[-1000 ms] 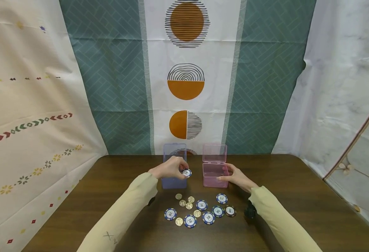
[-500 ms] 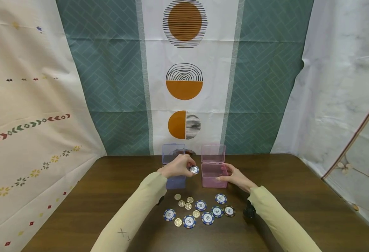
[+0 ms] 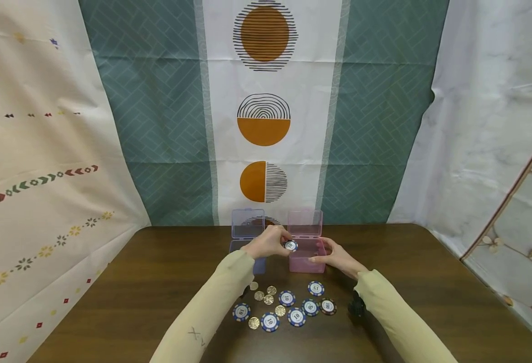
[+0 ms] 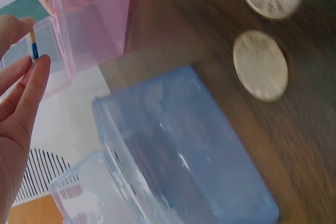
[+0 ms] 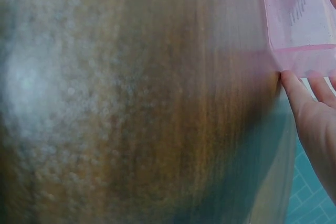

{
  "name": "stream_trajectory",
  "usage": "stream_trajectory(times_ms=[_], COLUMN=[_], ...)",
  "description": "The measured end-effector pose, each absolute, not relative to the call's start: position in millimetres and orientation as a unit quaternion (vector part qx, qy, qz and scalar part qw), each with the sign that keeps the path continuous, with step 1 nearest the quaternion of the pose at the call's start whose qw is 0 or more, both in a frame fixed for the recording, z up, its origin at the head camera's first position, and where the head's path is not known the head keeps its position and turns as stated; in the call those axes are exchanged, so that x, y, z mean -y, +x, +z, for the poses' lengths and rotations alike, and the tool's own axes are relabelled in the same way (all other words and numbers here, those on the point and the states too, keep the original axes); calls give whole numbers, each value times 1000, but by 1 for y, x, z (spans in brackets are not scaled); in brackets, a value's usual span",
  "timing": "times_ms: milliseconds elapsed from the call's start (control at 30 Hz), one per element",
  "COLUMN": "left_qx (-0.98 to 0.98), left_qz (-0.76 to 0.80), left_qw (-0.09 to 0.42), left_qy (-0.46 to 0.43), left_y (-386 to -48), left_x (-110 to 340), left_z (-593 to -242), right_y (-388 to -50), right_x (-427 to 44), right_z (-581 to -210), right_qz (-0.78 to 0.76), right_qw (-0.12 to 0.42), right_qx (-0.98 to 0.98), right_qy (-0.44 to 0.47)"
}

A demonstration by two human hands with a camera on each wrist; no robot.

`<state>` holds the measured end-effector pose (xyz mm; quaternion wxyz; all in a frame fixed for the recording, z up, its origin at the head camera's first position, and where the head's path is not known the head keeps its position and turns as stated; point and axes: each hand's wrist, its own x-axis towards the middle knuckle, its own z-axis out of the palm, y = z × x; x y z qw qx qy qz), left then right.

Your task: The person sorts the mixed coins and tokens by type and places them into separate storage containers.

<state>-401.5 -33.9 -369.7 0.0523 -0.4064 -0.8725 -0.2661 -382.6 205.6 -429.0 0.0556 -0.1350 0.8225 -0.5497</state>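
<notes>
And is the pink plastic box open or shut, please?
Open. In the head view, the transparent lid stands raised behind the pink plastic box, leaving its top uncovered.

Along the brown wooden table's (image 3: 143, 277) far edge stand one blue and one pink translucent plastic box (image 3: 307, 265); farther from that edge lie six round blue-and-yellow chips (image 3: 296, 317), one round dark chip (image 3: 327, 306) and six round gold-coloured coins (image 3: 268, 299).

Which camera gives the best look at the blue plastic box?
The left wrist view: the blue plastic box looms large and unobstructed, though cropped at the bottom. The head view shows it small, partly hidden by the left hand. The right wrist view doesn't show it.
</notes>
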Motion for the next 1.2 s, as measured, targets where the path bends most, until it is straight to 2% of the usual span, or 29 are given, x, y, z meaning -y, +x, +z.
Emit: stream_trajectory(times_ms=[333,600,967,1200], left_qx=[872,850,885,879], left_qz=[-278,-278,-255,-252], left_qw=[62,87,53,58], left_qy=[-398,-439,-385,-402], left_y=[-407,-416,-408,-406], left_x=[17,18,7,9], left_z=[-380,-388,-383,-375], right_y=[-385,-382,-382,-382], right_x=[-205,-203,-204,-205], right_z=[-434,-432,-432,-430], right_qz=[-556,-553,-551,-554], right_qw=[60,62,64,60], right_qx=[-818,-822,-824,-821], right_qy=[-132,-121,-117,-124])
